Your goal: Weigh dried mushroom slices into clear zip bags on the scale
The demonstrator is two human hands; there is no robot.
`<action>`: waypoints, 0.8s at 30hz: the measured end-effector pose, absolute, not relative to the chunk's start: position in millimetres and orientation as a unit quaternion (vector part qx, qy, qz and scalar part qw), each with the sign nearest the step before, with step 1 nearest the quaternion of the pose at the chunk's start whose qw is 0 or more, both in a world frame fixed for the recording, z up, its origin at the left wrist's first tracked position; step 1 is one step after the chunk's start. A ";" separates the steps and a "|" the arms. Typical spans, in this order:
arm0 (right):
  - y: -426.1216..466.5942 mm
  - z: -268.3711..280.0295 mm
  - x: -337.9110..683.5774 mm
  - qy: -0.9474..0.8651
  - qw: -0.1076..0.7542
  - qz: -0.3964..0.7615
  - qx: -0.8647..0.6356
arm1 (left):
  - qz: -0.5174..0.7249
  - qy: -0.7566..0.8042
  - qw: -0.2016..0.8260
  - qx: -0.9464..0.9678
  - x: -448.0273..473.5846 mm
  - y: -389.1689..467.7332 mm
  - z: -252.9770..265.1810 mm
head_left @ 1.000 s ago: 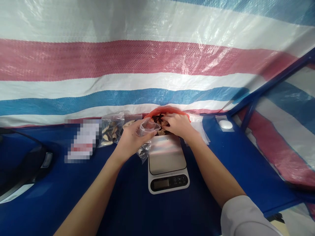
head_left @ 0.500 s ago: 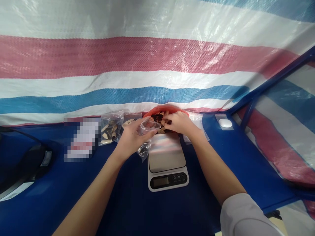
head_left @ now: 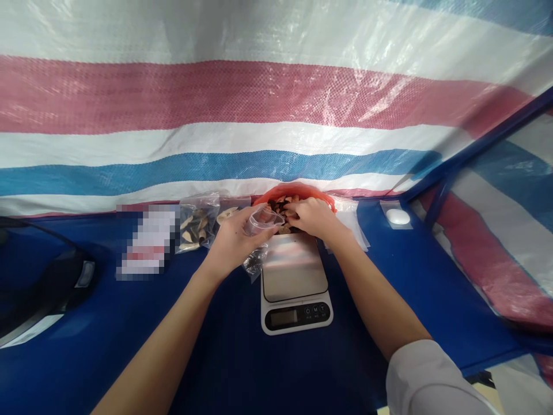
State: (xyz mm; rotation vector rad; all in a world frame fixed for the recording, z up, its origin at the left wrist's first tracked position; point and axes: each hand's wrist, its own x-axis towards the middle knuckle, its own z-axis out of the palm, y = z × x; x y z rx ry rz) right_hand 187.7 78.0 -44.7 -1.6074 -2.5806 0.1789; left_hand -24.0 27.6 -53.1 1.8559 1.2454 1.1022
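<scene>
Red plastic bag [head_left: 298, 189] film stands gathered around a heap of brown dried slices [head_left: 285, 229] at the far side of the blue bench [head_left: 242, 363], just behind the kitchen scale [head_left: 295, 271]. The left hand [head_left: 233, 237] has its grip closed around a clear plastic cup [head_left: 264, 219], mouth tilted, beside the slices; whether anything lies in it I cannot tell. The right hand [head_left: 311, 217] reaches into the bag's mouth, its grip narrow, fingers curled down among the slices; whether one is pinched is hidden. The step in hand looks like picking pieces from the heap with the cup kept close. From here, I judge, a move calls for a secure pinch on a slice, a steady cup, and wrists kept clear of the scale's bare steel platform below.
</scene>
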 end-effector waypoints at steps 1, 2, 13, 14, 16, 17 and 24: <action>78.6 -43.2 189.8 -0.845 0.065 0.069 -0.526 | 0.417 0.476 0.316 0.707 -24.3 27.5 -52.8; 78.9 -41.4 192.5 -0.844 0.088 0.082 -0.522 | 0.415 0.478 0.310 0.709 -24.4 27.4 -52.3; 60.0 -11.9 208.8 -0.800 0.311 0.347 -0.378 | 0.400 0.463 0.296 0.733 -16.9 23.1 -49.3; 57.6 -9.5 206.8 -0.801 0.308 0.361 -0.365 | 0.400 0.456 0.298 0.737 -15.8 22.5 -49.3; 53.5 -5.0 202.5 -0.810 0.293 0.363 -0.355 | 0.405 0.438 0.299 0.745 -13.7 21.4 -49.2; 51.8 -2.7 200.5 -0.817 0.284 0.355 -0.355 | 0.407 0.431 0.298 0.748 -12.8 20.9 -49.2; 42.5 11.0 194.8 -0.847 0.261 0.302 -0.351 | 0.399 0.426 0.298 0.756 -11.2 19.5 -49.1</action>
